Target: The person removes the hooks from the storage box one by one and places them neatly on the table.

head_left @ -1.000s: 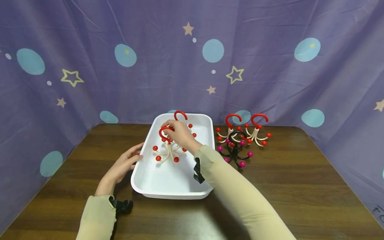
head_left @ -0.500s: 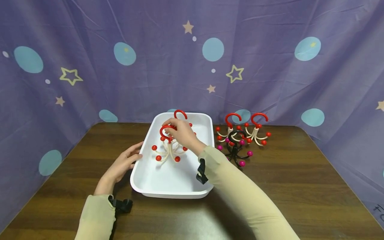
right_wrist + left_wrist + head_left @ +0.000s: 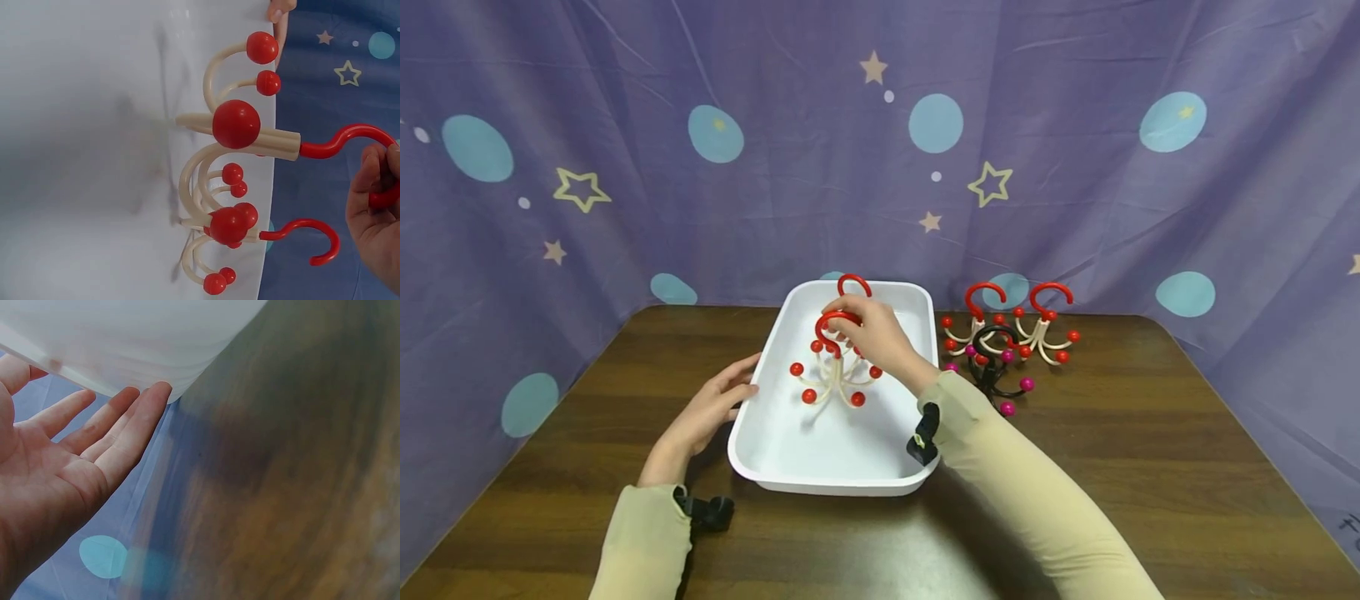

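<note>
My right hand pinches the red hook of a cream multi-arm hanger with red balls on its arm tips. That hanger stands upright over the white tray; whether its arms touch the tray floor I cannot tell. Behind it in the tray is a second hanger of the same kind, its red hook showing and its body partly hidden by my right hand. In the right wrist view both hangers appear, the held one nearer. My left hand touches the tray's left side, its fingers extended along the wall.
Right of the tray, on the brown wooden table, stand two more cream hangers with red hooks. A black hanger with magenta balls stands in front of them. A purple patterned curtain hangs behind.
My right hand has shifted slightly to the right within the tray, carrying the held hanger with it. The left hand stays against the tray's side.
</note>
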`<state>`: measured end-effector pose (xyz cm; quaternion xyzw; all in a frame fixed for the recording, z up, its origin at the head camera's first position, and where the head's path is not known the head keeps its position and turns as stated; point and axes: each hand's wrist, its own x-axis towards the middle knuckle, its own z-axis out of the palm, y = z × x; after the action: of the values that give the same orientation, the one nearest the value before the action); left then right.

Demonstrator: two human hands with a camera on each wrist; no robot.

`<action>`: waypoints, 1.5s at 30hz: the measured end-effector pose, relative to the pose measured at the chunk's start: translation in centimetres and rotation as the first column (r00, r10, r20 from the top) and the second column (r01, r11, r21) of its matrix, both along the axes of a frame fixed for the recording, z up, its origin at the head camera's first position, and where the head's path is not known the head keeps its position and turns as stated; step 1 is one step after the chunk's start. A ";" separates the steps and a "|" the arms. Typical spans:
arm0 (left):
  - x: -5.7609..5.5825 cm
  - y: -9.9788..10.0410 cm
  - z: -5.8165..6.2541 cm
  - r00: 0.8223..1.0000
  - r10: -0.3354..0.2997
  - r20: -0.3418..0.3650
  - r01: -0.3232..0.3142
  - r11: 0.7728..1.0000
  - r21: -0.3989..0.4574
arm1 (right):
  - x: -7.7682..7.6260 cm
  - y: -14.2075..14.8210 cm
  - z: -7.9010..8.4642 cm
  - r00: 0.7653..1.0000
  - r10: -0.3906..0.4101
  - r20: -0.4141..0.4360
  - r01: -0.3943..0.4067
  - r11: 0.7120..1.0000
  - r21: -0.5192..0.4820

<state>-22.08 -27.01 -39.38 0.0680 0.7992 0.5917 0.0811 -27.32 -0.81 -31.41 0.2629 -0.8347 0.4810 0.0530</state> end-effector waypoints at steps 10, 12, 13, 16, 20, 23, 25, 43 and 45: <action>0.0 -0.1 -0.1 1.000 0.000 0.000 0.000 1.000 -0.010 | 0.5 1.1 0.5 1.000 0.009 -0.024 -0.009 1.000 -0.027; 0.0 -0.1 -0.1 1.000 -0.001 -0.001 0.001 1.000 -0.012 | 0.6 1.4 0.5 1.000 0.015 -0.026 -0.016 0.999 -0.034; 0.0 -0.1 -0.1 1.000 -0.001 -0.002 0.001 1.000 -0.012 | 0.6 1.6 0.6 0.999 0.018 -0.026 -0.019 0.999 -0.037; 0.0 -0.1 -0.2 1.000 0.001 -0.002 -0.001 1.000 -0.009 | 0.6 2.1 0.7 1.000 0.024 -0.020 -0.025 0.999 -0.044; 0.0 -0.1 -0.1 1.000 0.004 -0.005 -0.004 1.000 -0.005 | 0.9 2.9 1.0 1.000 0.028 -0.012 -0.029 0.998 -0.056; 0.0 -0.1 -0.1 1.000 0.004 -0.012 -0.004 1.000 -0.008 | 1.2 3.4 1.4 0.999 0.041 -0.005 -0.041 0.996 -0.078; 0.1 -0.1 -0.1 1.000 0.002 -0.015 -0.002 1.000 -0.011 | 1.5 3.8 1.6 0.998 0.058 -0.010 -0.059 0.994 -0.096; 0.2 0.1 0.0 1.000 -0.009 -0.010 0.009 1.000 -0.018 | 3.6 6.7 1.4 0.999 0.015 0.031 -0.009 0.985 -0.174; 0.3 0.1 0.0 1.000 -0.005 -0.011 0.005 1.000 -0.018 | 4.4 6.8 2.0 0.999 0.020 0.045 -0.011 0.981 -0.192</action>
<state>-21.82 -26.89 -39.35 0.0726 0.8048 0.5838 0.0787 -22.88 6.04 -29.36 0.2520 -0.7834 0.5655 0.0550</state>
